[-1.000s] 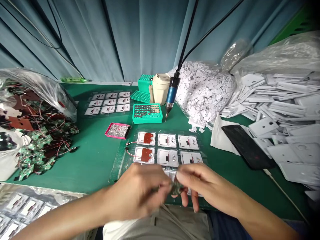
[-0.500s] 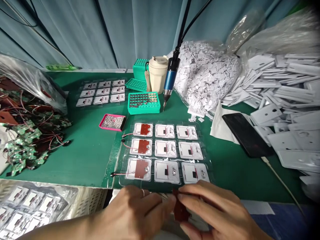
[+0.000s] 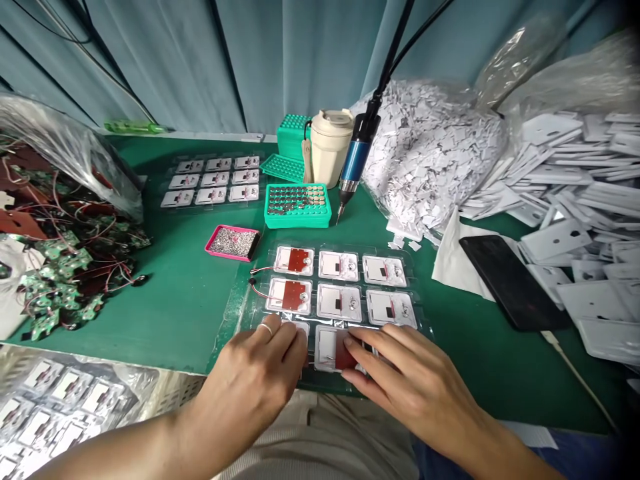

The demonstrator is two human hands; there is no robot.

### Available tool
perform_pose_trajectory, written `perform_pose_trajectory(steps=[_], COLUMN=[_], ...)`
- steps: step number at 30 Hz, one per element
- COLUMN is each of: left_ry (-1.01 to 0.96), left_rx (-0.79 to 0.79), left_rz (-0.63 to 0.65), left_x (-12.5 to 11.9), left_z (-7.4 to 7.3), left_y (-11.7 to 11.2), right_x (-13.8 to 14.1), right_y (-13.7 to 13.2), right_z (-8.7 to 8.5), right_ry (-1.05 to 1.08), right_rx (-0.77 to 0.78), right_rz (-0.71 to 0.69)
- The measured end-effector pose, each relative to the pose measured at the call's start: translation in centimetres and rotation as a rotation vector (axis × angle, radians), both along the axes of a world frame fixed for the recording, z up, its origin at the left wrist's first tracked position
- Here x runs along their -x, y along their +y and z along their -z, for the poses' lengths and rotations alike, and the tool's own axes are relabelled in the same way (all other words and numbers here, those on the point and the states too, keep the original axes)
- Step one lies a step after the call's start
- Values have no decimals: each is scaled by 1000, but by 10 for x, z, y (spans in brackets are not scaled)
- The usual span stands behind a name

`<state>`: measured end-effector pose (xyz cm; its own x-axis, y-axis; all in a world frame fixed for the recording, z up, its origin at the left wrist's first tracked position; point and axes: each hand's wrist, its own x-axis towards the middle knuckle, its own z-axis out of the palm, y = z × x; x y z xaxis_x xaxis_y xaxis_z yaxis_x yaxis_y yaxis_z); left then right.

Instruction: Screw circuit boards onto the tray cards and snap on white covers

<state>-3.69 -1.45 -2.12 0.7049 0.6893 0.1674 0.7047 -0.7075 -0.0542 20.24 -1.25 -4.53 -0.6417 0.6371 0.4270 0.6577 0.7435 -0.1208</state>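
A clear tray point(image 3: 425, 327) on the green table holds a three-by-three grid of white plates. Two left-column plates carry brown boards point(image 3: 299, 259) with red wires. My right hand point(image 3: 400, 380) presses a brown board point(image 3: 345, 357) onto the bottom middle plate with thumb and fingers pinched on it. My left hand point(image 3: 255, 377), with a ring on one finger, lies over the bottom left plate with fingers bent down; what is beneath it is hidden.
A hanging blue electric screwdriver point(image 3: 356, 163), a teal battery block point(image 3: 297, 205), a pink screw dish point(image 3: 233, 241) and a cream cup point(image 3: 331, 145) stand behind. A second tray point(image 3: 210, 180) is far left. Green boards with wires point(image 3: 55, 280) lie left; white plates point(image 3: 575, 200) and a phone point(image 3: 513, 283) lie right.
Both hands moved forward from the table's near edge onto the tray's bottom row. The brown board went from between the fingers down onto the bottom middle plate.
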Motion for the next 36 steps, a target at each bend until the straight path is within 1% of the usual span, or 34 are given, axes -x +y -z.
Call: perform_pose_trajectory(steps=[3, 6, 10, 14, 17, 22, 24, 27, 29, 30, 31, 32, 33, 34, 35, 36], left_ry=[53, 47, 20, -14, -8, -15, -23, -27, -50, -90, -153, -228, -295, -339, -350, -331], left_rx=[-63, -144, -162, -139, -151, -247, -290, -338, -336, -308, -245, -136, 8, 162, 294, 379], left_rz=[-23, 23, 44, 99, 107, 120, 126, 112, 64, 31, 10, 16, 55, 119, 190, 253], left_x=[1, 2, 5, 7, 8, 10, 10, 12, 13, 14, 13, 13, 11, 9, 6, 2], left_z=[1, 3, 5, 4, 1, 0, 1, 2, 1, 0, -2, -3, -4, -5, -5, -4], left_y=[5, 11, 19, 22, 23, 27, 32, 43, 49, 51, 50, 48, 44, 39, 33, 28], right_x=[2, 3, 5, 6, 6, 7, 7, 7, 6, 6, 6, 7, 7, 7, 7, 7], right_y=[1, 0, 0, -1, -4, -9, -10, -9, -9, -10, -11, -11, -12, -12, -12, -12], right_z=[2, 4, 4, 4, 5, 10, 10, 9, 9, 9, 9, 9, 9, 9, 10, 10], right_ry=[-35, -53, -45, -44, -31, 54, 77, 82, 66, 58, 50, 43, 34, 26, 18, 12], right_rx=[-12, 0, 40, 102, 142, 258, 284, 311, 320, 319, 315, 314, 318, 326, 335, 343], right_rz=[-1, 3, 29, 63, 95, 199, 215, 200, 197, 203, 213, 222, 228, 230, 227, 223])
